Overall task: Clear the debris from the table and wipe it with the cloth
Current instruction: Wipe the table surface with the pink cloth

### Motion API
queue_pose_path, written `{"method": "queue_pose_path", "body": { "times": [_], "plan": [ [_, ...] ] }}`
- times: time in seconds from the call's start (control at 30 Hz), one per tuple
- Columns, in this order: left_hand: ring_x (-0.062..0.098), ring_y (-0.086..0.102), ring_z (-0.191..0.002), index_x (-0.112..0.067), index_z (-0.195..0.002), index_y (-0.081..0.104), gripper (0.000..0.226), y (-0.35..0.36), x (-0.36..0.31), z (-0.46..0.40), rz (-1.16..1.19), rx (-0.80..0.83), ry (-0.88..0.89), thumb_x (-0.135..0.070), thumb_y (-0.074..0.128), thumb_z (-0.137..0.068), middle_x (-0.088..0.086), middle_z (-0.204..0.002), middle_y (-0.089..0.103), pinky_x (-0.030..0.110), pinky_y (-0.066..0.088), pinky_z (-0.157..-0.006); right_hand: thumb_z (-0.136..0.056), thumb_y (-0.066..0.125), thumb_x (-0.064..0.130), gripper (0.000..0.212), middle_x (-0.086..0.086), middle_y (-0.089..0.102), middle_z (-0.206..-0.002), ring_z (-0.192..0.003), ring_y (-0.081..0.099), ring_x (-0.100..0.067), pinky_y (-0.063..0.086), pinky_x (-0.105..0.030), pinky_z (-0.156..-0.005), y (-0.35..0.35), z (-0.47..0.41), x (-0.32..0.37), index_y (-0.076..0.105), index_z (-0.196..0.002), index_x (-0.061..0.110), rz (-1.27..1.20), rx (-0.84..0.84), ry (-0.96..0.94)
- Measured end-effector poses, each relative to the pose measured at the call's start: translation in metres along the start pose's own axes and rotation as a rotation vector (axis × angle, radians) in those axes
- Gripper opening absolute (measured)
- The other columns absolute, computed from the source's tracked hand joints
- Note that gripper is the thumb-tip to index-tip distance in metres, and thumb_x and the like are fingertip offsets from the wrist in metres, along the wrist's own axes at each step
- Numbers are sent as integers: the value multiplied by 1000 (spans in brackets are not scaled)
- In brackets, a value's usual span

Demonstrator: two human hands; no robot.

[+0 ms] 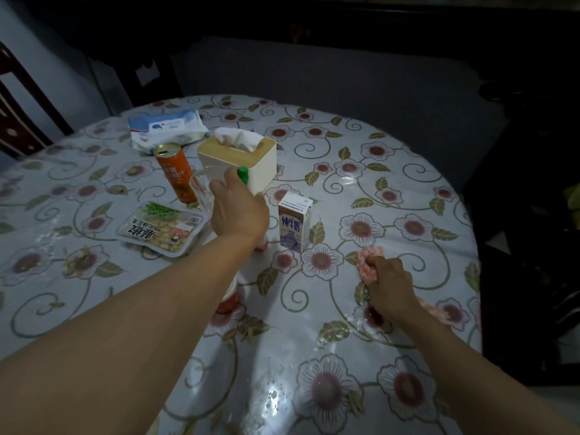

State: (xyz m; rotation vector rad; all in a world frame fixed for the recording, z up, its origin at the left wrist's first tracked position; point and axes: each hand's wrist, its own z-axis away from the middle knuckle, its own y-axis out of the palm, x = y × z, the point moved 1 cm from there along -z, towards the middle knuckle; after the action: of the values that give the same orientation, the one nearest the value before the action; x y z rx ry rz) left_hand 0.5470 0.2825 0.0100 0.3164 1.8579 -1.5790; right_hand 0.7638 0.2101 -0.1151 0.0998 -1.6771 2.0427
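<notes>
My right hand (390, 285) is closed on a bunched pink-and-white cloth (367, 260) and presses it on the floral table cover (392, 183) near the right edge. Small white crumbs (357, 323) lie beside that wrist. My left hand (240, 211) reaches over the table's middle and is closed around a bottle with a green cap (243, 174); its body is mostly hidden by the hand. A white-and-red object (230, 298) shows partly under my left forearm, and I cannot tell what it is.
A milk carton (295, 224) stands right of my left hand. Behind it are a tissue box with a wooden lid (266, 164), an orange can (175, 174), a drinking glass (201, 191), a wet-wipes pack (166, 128) and a flat snack packet (161, 229). Dark chairs surround the table.
</notes>
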Motion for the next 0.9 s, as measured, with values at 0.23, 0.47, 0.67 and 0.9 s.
{"method": "queue_pose_path", "body": {
  "times": [0.23, 0.47, 0.67, 0.9],
  "plan": [
    [31, 45, -121, -10, -130, 35, 56, -5, 11, 22, 42, -81, 84, -20, 64, -84, 14, -137, 35, 39, 43, -87, -90, 49, 15, 49, -24, 41, -131, -116, 42, -36, 36, -34, -97, 0, -9, -3, 38, -138, 16, -7, -13, 24],
    [24, 58, -91, -14, -112, 51, 28, -5, 35, 51, 79, 48, 341, -8, 56, -84, 6, -99, 58, 36, 49, -74, -81, 49, -5, 51, -20, 54, -117, -101, 57, -36, 47, -37, -85, 12, 5, 4, 54, -128, 13, -51, -175, -5],
    [23, 56, -118, -11, -128, 47, 38, 28, 51, 74, -39, 611, 335, -3, 44, -91, 8, -129, 58, 28, 41, -96, -89, 42, 0, 31, -1, 62, -103, -92, 61, -17, 50, -28, -83, 67, 105, 55, 63, -106, 14, -330, -159, -99],
    [28, 52, -121, -15, -124, 50, 38, 56, 53, 73, -148, 675, 219, -6, 48, -87, 8, -131, 56, 38, 42, -104, -86, 52, 11, 20, -7, 71, -93, -86, 68, -22, 57, -39, -81, 55, 130, 66, 70, -89, 17, -698, 162, -109]
  ]
}}
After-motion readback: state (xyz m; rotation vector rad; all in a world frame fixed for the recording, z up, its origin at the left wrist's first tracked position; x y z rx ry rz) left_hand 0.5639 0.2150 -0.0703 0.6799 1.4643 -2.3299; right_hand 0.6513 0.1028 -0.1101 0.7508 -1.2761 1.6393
